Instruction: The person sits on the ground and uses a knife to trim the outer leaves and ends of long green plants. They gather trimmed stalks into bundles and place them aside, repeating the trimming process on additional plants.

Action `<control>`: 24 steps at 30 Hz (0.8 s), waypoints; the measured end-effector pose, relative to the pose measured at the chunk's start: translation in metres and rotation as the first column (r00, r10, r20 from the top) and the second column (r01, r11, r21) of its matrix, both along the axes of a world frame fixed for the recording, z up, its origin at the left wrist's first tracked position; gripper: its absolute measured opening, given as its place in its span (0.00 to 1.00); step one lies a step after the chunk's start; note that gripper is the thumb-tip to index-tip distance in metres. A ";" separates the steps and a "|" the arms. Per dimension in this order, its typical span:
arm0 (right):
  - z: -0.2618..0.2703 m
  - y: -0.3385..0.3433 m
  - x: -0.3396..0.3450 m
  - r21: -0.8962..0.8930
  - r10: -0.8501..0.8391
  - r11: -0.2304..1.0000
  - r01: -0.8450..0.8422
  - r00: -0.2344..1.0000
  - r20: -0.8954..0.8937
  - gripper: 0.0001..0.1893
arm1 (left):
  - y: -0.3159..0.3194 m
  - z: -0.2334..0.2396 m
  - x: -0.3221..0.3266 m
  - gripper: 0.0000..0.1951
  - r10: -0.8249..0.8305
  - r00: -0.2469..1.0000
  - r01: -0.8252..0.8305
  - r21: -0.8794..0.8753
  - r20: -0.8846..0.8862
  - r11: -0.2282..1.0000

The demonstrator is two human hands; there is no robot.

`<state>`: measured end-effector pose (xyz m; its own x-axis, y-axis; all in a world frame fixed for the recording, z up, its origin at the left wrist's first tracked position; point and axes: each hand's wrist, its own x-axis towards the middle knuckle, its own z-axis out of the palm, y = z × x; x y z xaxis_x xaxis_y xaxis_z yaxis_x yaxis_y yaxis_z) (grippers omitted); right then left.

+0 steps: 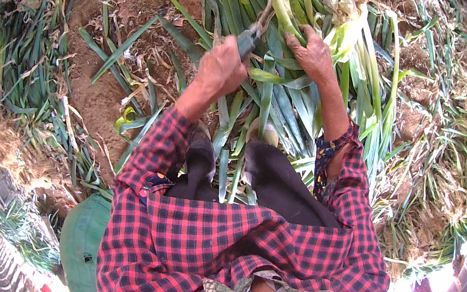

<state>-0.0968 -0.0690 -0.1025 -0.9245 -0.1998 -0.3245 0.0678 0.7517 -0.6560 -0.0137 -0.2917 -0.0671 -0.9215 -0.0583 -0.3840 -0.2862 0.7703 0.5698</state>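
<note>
My left hand (pixel 222 64) is closed around the dark green handle of a hand tool (pixel 249 41), whose thin, brownish, slightly curved end points up and to the right; its exact kind is unclear. My right hand (pixel 313 52) grips the pale green stem of a leek-like plant (pixel 282 11), thumb and fingers on either side. The tool's end lies close beside that stem; whether they touch is unclear. More such plants with broad green leaves (pixel 235 2) lie beyond my hands, and pale peeled-back sheaths (pixel 350 35) are right of my right hand.
Long cut leaves (pixel 286 107) cover the ground between and around my feet. Bare brown soil (pixel 96 93) shows at left. Heaps of leaves (pixel 30 53) lie at far left, with more leaves and fibrous roots (pixel 450 124) at right. A green rounded sack or cushion (pixel 81 257) is by my left side.
</note>
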 end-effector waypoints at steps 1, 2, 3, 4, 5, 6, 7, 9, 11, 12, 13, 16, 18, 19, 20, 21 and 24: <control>0.000 0.001 0.000 -0.013 0.009 1.000 -0.010 1.000 -0.011 0.34 | -0.005 -0.008 -0.016 0.13 0.027 0.999 -0.027 -0.010 -0.023 1.000; -0.001 0.001 0.001 -0.036 0.017 0.999 -0.017 1.000 -0.021 0.34 | -0.009 -0.017 -0.029 0.13 0.022 0.996 -0.024 -0.030 -0.085 0.999; -0.001 0.001 0.001 -0.075 0.022 0.997 -0.025 0.999 -0.042 0.34 | -0.013 -0.025 -0.041 0.17 0.000 0.992 -0.006 -0.042 -0.128 0.999; -0.002 0.000 0.002 -0.052 0.022 0.998 -0.025 0.999 -0.042 0.34 | -0.016 -0.033 -0.052 0.18 -0.011 0.992 0.004 -0.063 -0.124 0.998; -0.002 0.000 0.002 -0.047 0.026 0.999 -0.028 0.998 -0.051 0.34 | -0.017 -0.037 -0.063 0.18 -0.027 0.986 0.014 -0.075 -0.165 0.997; -0.002 -0.001 0.002 -0.040 0.031 0.999 -0.033 0.998 -0.060 0.35 | -0.019 -0.039 -0.073 0.18 -0.014 0.989 -0.001 -0.101 -0.144 0.995; -0.002 -0.001 0.002 -0.036 0.033 0.999 -0.035 0.998 -0.061 0.35 | -0.019 -0.038 -0.080 0.18 -0.006 0.988 -0.012 -0.118 -0.154 0.993; -0.001 -0.004 0.003 0.020 0.026 1.000 -0.024 0.998 -0.065 0.35 | -0.016 -0.027 -0.081 0.18 0.016 0.989 -0.034 -0.117 -0.150 0.993; 0.000 -0.007 0.004 0.088 0.002 0.996 0.000 1.000 -0.026 0.35 | -0.013 -0.009 -0.068 0.18 0.039 0.992 -0.049 -0.084 -0.118 0.995; 0.000 -0.009 0.004 0.152 0.030 0.988 -0.021 0.998 -0.054 0.36 | -0.011 -0.001 -0.054 0.18 0.068 0.994 -0.070 -0.020 -0.085 0.997; 0.001 -0.012 0.005 0.175 0.046 0.984 -0.035 0.997 -0.058 0.37 | -0.009 0.008 -0.036 0.18 0.026 0.998 -0.029 -0.058 -0.055 0.998; 0.005 -0.017 0.006 0.197 0.027 0.980 -0.023 0.999 -0.018 0.36 | -0.006 0.011 -0.017 0.15 0.005 0.995 0.007 -0.114 0.101 0.993; 0.007 -0.018 0.007 0.207 0.022 0.978 -0.024 1.000 0.011 0.36 | -0.010 -0.002 -0.026 0.15 0.035 0.999 -0.037 -0.101 -0.016 0.994; 0.007 -0.018 0.007 0.215 0.016 0.976 -0.021 1.000 0.026 0.36 | -0.014 -0.011 -0.041 0.15 0.047 0.998 -0.051 -0.097 -0.044 0.994; 0.008 -0.018 0.007 0.222 0.025 0.975 -0.027 1.000 0.011 0.36 | -0.017 -0.019 -0.054 0.14 0.046 0.995 -0.054 -0.094 -0.083 0.994; 0.009 -0.017 0.006 0.217 0.024 0.976 -0.030 0.999 0.029 0.37 | -0.020 -0.028 -0.071 0.13 0.050 0.996 -0.060 -0.150 -0.067 0.987; 0.010 -0.014 0.005 0.203 0.030 0.978 -0.040 0.998 0.049 0.38 | -0.026 -0.037 -0.106 0.18 0.049 0.987 -0.073 -0.158 -0.150 0.985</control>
<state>-0.0915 -0.0833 -0.0929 -0.9013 -0.1569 -0.4037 0.0655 0.8719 -0.4853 -0.1195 -0.3177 -0.1038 -0.9594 -0.1668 -0.2274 -0.2591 0.8394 0.4777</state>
